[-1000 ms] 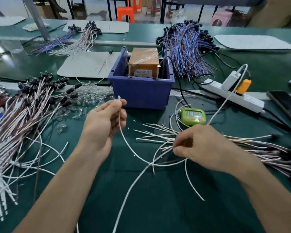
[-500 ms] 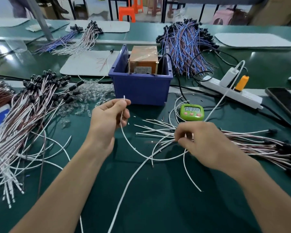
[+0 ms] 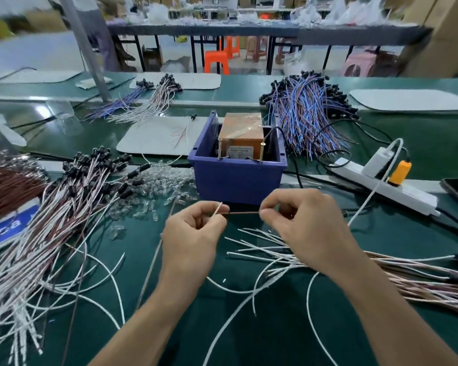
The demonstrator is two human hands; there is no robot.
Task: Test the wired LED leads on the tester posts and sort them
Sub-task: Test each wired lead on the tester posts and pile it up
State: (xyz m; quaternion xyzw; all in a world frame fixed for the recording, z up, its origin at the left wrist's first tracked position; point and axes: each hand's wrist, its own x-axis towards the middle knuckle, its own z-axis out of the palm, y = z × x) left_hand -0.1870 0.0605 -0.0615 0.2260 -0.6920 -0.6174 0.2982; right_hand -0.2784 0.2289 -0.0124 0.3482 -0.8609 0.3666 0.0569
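My left hand point(image 3: 193, 233) pinches a white wire end point(image 3: 218, 208) between thumb and forefinger. My right hand point(image 3: 302, 223) pinches a thin brown wire point(image 3: 242, 213) that stretches level across to the left hand. Both hands hover just in front of the blue bin point(image 3: 236, 178), which holds the tan tester box point(image 3: 242, 138) with two upright metal posts point(image 3: 262, 151). Under the right hand lies a fan of untested white and brown leads point(image 3: 407, 276). A large pile of white-and-brown leads with black caps point(image 3: 64, 212) lies at the left.
Clear LED bulbs point(image 3: 156, 188) are scattered left of the bin. A white power strip point(image 3: 386, 186) with an orange plug and black cables lies at the right, a phone beyond it. Blue-and-brown lead bundle point(image 3: 310, 120) sits behind the bin. Loose white wires point(image 3: 236, 320) curl across the green mat.
My right hand rose from the pile of leads and came up level with the left, now with a brown wire pulled taut between them. The view tilted upward.
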